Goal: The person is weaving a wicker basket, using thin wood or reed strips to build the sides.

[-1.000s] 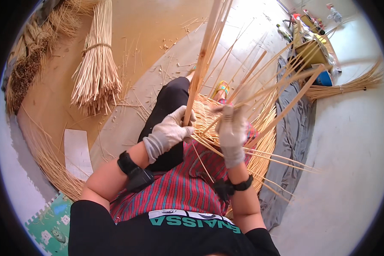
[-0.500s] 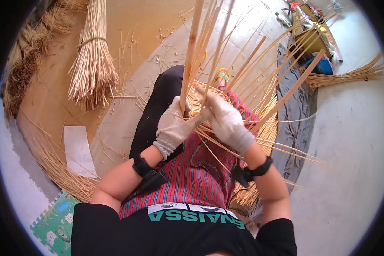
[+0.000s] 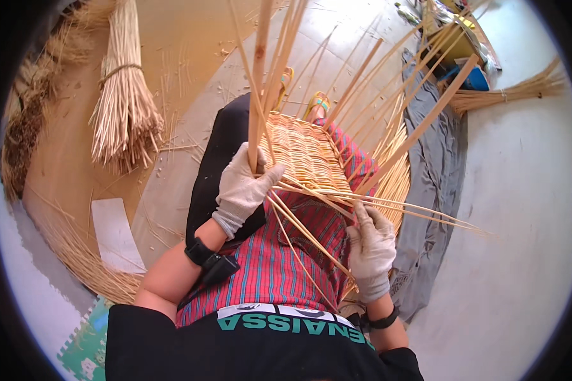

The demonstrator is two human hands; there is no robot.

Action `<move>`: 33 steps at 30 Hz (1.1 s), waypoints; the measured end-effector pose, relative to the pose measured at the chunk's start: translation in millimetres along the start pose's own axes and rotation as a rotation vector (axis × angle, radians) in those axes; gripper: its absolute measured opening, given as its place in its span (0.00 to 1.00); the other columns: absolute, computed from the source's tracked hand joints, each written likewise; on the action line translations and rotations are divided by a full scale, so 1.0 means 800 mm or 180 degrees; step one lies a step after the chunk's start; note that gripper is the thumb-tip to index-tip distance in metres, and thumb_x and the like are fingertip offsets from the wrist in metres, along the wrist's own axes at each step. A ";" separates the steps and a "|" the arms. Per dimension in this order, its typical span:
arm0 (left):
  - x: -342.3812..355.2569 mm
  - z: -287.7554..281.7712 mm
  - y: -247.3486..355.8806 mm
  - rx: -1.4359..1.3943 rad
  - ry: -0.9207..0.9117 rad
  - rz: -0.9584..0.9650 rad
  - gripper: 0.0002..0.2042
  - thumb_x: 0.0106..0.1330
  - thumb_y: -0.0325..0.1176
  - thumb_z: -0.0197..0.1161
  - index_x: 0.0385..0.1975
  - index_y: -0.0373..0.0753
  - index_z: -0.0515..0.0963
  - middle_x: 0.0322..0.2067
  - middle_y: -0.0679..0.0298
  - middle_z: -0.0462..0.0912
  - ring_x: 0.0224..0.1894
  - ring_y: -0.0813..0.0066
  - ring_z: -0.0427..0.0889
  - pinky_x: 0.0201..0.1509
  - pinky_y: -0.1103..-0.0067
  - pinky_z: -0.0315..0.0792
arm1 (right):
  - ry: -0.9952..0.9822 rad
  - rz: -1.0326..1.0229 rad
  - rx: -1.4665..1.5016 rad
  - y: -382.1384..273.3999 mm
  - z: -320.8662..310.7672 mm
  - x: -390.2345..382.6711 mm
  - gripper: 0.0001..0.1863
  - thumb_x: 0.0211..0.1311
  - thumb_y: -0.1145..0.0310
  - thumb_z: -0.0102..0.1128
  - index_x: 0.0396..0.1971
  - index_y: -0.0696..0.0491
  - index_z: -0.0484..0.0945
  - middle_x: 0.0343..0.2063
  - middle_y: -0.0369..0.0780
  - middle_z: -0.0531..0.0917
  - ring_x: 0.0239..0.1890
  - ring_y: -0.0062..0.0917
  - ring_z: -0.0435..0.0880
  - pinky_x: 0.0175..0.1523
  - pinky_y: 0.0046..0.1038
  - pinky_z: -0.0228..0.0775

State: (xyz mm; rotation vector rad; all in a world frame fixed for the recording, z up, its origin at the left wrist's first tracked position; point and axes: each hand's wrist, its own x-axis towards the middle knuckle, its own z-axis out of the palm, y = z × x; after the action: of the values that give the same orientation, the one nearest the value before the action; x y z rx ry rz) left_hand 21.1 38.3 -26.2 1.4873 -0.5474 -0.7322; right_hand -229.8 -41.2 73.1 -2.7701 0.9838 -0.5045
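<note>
Across my lap lies a woven wicker panel (image 3: 306, 147), a basket base by its look, with long pale rods and flat wooden stakes sticking up from its sides. My left hand (image 3: 243, 190), in a pale knit glove, grips its near left corner, thumb on top, beside an upright wooden stake (image 3: 259, 82). My right hand (image 3: 372, 251), also gloved, is below the near right corner. Its fingers are bent, with the fingertips at several thin willow rods (image 3: 413, 213) that run along the near edge and off to the right. Other loose rods (image 3: 308, 235) hang toward my waist.
A tied bundle of rods (image 3: 124, 95) lies at the far left, with a white sheet (image 3: 115, 235) nearer me. More rods (image 3: 394, 171) and a grey cloth (image 3: 433, 159) are to the right. Another bundle (image 3: 508, 92) lies far right near a blue container (image 3: 475, 79).
My right hand has drawn back from the panel's middle, down and right to the rods at the near edge. My left hand keeps its corner hold. The woven surface is now uncovered.
</note>
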 end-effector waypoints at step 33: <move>-0.004 0.001 -0.005 0.0360 0.0194 0.0161 0.19 0.65 0.37 0.77 0.37 0.42 0.69 0.25 0.75 0.66 0.27 0.87 0.67 0.32 0.85 0.72 | -0.0431 0.1926 -0.0321 0.058 -0.013 0.041 0.13 0.65 0.59 0.71 0.43 0.49 0.81 0.20 0.41 0.85 0.22 0.32 0.87 0.28 0.34 0.74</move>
State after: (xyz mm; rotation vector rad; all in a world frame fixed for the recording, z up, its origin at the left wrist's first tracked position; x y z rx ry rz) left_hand 17.5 40.2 -29.8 1.5897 -0.5857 -0.6231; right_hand -236.8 -98.6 79.0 -2.3564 1.7462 -0.1733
